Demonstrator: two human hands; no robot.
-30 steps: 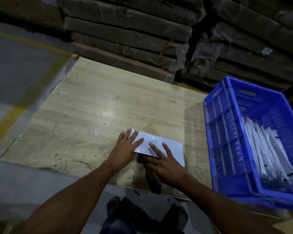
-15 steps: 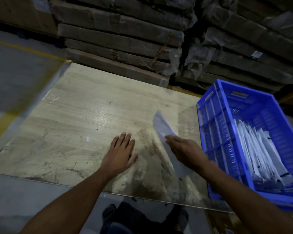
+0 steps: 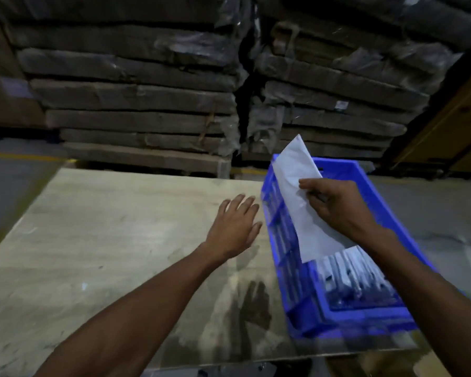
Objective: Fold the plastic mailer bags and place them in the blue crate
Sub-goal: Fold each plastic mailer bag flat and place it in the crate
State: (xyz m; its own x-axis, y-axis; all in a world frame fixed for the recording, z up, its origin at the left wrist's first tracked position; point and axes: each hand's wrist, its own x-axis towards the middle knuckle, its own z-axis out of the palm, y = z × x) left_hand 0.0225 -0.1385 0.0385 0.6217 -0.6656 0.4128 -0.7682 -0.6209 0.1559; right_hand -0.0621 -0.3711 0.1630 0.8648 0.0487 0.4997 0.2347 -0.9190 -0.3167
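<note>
My right hand point(image 3: 335, 205) grips a folded white mailer bag point(image 3: 299, 197) and holds it on edge over the blue crate point(image 3: 283, 240), its lower end down among the bags there. Several folded mailer bags point(image 3: 351, 273) stand in a row inside the crate's near half. With fingers spread and straight, my left hand point(image 3: 234, 227) hovers over or rests on the wooden table top point(image 3: 106, 240), just left of the crate wall; it holds nothing.
Tall stacks of wrapped flat cardboard point(image 3: 136, 99) stand behind the table and crate. The crate sits at the table's right end. A yellow floor line point(image 3: 25, 157) runs at the left, and grey floor lies to the right.
The right hand lifted the folded bag off the table and carried it right, over the crate. The left hand let go of it and stayed by the table. The view tilted up and right.
</note>
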